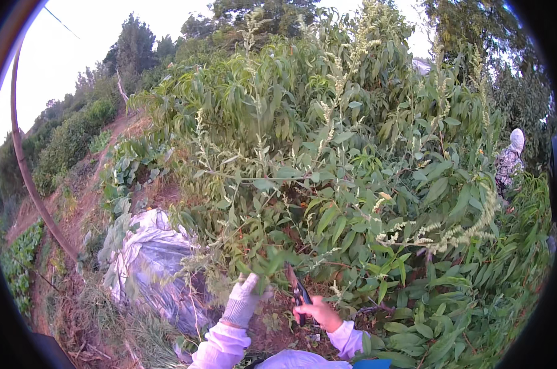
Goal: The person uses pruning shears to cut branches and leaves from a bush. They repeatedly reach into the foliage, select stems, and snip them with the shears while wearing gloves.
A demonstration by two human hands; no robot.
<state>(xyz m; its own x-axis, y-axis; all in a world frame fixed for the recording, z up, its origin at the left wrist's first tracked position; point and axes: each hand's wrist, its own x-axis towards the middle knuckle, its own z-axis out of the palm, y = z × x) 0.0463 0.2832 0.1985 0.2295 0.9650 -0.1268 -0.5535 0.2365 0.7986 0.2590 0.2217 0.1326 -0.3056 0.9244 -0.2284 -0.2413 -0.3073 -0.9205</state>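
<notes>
My left hand, in a light knitted glove, is raised among the lower leaves of a tall leafy plant. Leaves hide its fingertips, so its grip cannot be made out. My bare right hand is closed around the dark handles of pruning shears, just right of the glove. The shears point up into the foliage, and their blades lie partly against leaves and stems. Above both hands spread branches with pale flower spikes.
A crumpled pale plastic sheet covers something at the left. Beyond it rises a curved pole beside a dirt slope. At the far right, a person in a head covering is among the plants. Cut-looking leafy branches lie at lower right.
</notes>
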